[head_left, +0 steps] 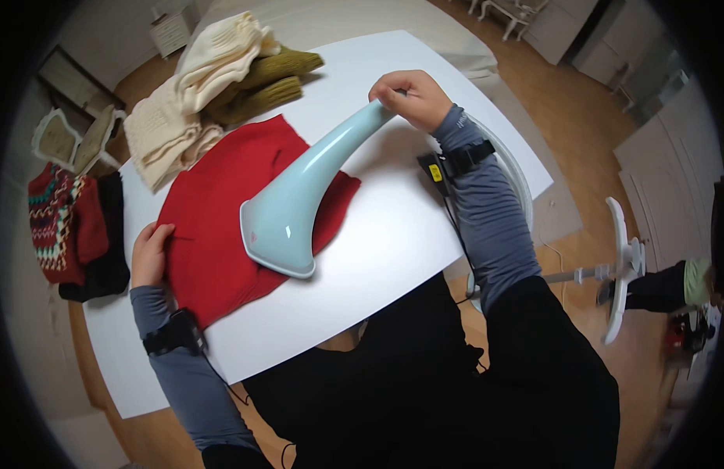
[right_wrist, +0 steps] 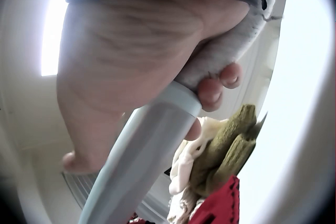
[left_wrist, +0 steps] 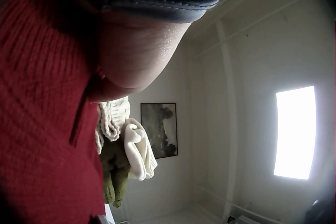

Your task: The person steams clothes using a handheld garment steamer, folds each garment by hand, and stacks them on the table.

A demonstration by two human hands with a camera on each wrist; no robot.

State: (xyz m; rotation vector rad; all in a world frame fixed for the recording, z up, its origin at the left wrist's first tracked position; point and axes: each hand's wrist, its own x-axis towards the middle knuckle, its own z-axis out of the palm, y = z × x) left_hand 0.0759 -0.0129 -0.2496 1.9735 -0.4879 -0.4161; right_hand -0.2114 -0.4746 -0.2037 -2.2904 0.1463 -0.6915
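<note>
A red knitted garment (head_left: 213, 211) lies on the white table. Over its right part is the wide head of a pale blue handheld steamer (head_left: 287, 215), whose handle rises to the upper right. My right hand (head_left: 415, 98) grips the handle's end; in the right wrist view its fingers (right_wrist: 211, 94) curl round the handle (right_wrist: 152, 145) and hose. My left hand (head_left: 149, 254) pinches the garment's left edge, thumb on top; the left wrist view shows that hand (left_wrist: 139, 56) against the red knit (left_wrist: 47, 113), its fingertips hidden.
Folded cream (head_left: 221, 62) and olive (head_left: 260, 90) knits lie at the table's back left. A patterned sweater (head_left: 57, 223) and dark cloth hang at the far left. The steamer's hose (head_left: 518, 168) runs down by my right forearm, near a white stand (head_left: 618, 270).
</note>
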